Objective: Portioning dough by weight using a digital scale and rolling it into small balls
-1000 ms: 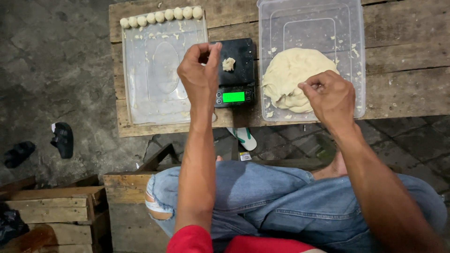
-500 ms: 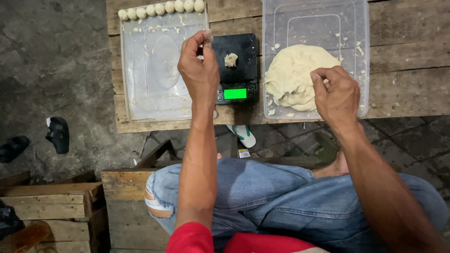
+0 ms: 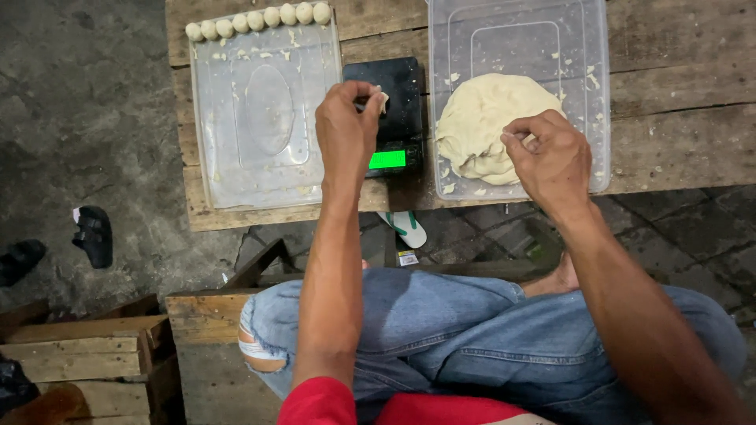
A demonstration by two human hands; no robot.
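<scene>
My left hand (image 3: 345, 130) hovers over the black kitchen scale (image 3: 390, 102) and pinches a small piece of dough (image 3: 380, 100) between its fingertips. The scale's green display (image 3: 387, 160) glows at its near edge. My right hand (image 3: 551, 157) rests on the near side of the big pale dough mass (image 3: 484, 118), fingers closed on a bit of it. The dough lies in a clear plastic tub (image 3: 520, 31) on the right. A row of several small dough balls (image 3: 260, 19) lines the far edge of a clear tray (image 3: 264, 118) on the left.
All of this stands on a rough wooden plank table (image 3: 677, 94). I sit with legs in blue jeans (image 3: 441, 330) below it. A sandal (image 3: 405, 228) lies under the table, dark footwear (image 3: 93, 234) on the concrete at left, wooden crates (image 3: 79, 354) at bottom left.
My left hand has picked the small dough piece up off the scale platform. My right hand has shifted slightly and pinches at the dough mass.
</scene>
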